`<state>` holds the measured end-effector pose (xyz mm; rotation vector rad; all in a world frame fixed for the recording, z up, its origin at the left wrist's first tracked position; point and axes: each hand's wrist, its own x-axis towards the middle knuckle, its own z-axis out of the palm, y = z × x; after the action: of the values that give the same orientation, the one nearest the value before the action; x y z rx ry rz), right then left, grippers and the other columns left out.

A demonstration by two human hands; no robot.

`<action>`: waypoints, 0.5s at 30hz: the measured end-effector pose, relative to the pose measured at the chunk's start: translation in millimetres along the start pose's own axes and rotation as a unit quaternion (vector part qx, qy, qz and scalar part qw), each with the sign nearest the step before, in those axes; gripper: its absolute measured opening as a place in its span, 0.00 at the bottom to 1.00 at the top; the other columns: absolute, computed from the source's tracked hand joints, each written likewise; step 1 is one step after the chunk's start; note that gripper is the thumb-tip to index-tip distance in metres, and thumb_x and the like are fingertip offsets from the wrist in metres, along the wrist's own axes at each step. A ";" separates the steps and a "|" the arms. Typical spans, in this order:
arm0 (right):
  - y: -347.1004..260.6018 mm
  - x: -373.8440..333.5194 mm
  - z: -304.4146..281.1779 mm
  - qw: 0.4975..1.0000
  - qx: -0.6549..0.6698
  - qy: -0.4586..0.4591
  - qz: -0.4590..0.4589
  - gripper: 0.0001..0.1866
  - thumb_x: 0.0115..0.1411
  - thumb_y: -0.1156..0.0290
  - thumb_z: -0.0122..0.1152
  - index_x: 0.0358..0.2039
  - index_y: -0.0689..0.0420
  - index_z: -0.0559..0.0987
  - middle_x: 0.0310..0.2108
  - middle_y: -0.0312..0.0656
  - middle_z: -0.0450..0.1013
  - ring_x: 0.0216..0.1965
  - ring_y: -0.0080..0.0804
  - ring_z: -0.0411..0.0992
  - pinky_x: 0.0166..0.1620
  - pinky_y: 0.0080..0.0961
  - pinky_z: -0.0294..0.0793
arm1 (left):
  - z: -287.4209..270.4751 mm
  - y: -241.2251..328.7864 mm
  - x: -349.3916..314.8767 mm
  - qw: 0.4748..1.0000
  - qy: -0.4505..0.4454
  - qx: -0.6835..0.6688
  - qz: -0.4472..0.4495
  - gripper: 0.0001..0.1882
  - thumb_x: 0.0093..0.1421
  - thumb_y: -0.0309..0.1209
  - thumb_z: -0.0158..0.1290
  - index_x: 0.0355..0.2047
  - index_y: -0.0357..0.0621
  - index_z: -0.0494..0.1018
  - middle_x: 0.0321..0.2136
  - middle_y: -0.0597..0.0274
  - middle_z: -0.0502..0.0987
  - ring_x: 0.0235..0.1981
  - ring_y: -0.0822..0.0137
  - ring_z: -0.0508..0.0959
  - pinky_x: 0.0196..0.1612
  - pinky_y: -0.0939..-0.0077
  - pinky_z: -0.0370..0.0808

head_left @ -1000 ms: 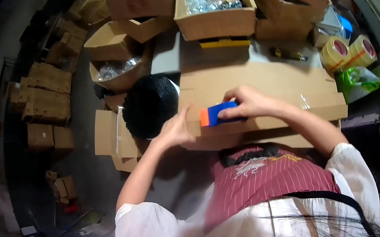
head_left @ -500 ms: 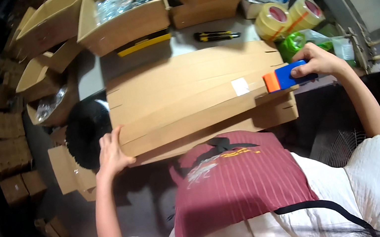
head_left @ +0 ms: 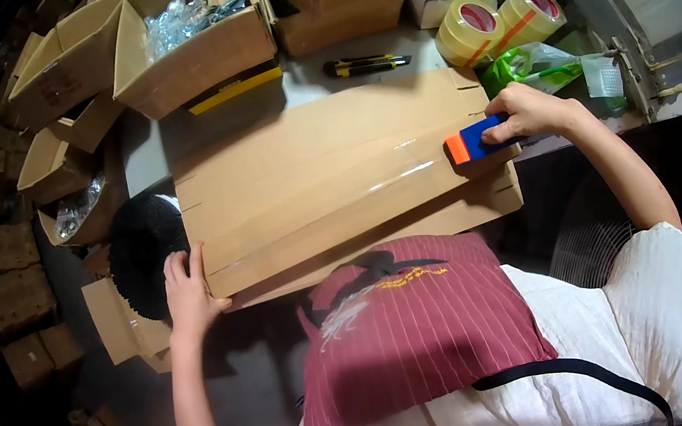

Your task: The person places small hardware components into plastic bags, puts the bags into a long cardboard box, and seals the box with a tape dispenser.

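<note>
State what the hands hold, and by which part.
Right hand: a tape dispenser, by its blue body. Left hand: touching the cardboard at its left end; a hold cannot be told.

No wording or number can be read with certainty. On the near side of the long cardboard box [head_left: 304, 156], the maroon striped apron [head_left: 416, 336] carries a line of small yellow lettering [head_left: 411, 278] beside a pale figure print [head_left: 345, 319], both too small to make out. Beyond the box's right end, two rolls of clear packing tape [head_left: 465, 37] show red core labels [head_left: 542, 2], illegible here. Right of the box, a white patch [head_left: 603, 76] by the green-and-white plastic bag [head_left: 528, 64] bears faint, unreadable marks.
</note>
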<state>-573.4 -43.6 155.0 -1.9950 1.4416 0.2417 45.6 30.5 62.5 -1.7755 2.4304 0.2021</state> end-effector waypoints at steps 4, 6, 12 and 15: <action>-25.4 4.3 3.5 0.996 -0.081 0.009 0.041 0.27 0.55 0.50 0.70 0.26 0.68 0.81 0.23 0.59 0.76 0.30 0.56 0.78 0.37 0.43 0.77 | 9.5 68.9 14.4 0.989 -0.052 0.132 0.040 0.60 0.45 0.46 0.72 0.69 0.20 0.54 0.73 0.31 0.50 0.76 0.37 0.47 0.77 0.44 0.43; -41.4 10.7 4.0 0.992 -0.122 0.034 0.031 0.28 0.55 0.49 0.69 0.25 0.68 0.80 0.24 0.61 0.76 0.32 0.59 0.78 0.39 0.46 0.78 | 23.0 97.7 23.1 0.989 -0.043 0.044 0.135 0.59 0.47 0.41 0.70 0.70 0.20 0.51 0.73 0.31 0.50 0.76 0.34 0.46 0.77 0.38 0.36; -63.2 28.3 0.1 0.982 -0.167 0.010 0.089 0.31 0.54 0.46 0.69 0.30 0.70 0.82 0.27 0.60 0.79 0.35 0.58 0.80 0.42 0.44 0.81 | 7.8 230.7 127.9 0.907 -0.013 -0.024 0.421 0.64 0.37 0.32 0.64 0.76 0.37 0.46 0.77 0.49 0.51 0.78 0.49 0.48 0.74 0.34 0.38; -66.5 26.8 1.4 0.980 -0.171 0.014 0.105 0.33 0.53 0.43 0.70 0.30 0.69 0.84 0.29 0.61 0.80 0.36 0.56 0.81 0.43 0.44 0.81 | 30.0 284.8 147.1 0.889 0.060 -0.065 0.450 0.58 0.44 0.34 0.63 0.75 0.35 0.49 0.75 0.46 0.52 0.77 0.48 0.50 0.74 0.34 0.41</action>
<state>-503.2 -51.8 167.0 -2.1165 1.7233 0.5919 -269.5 -16.1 16.4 -0.5500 3.1994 0.3429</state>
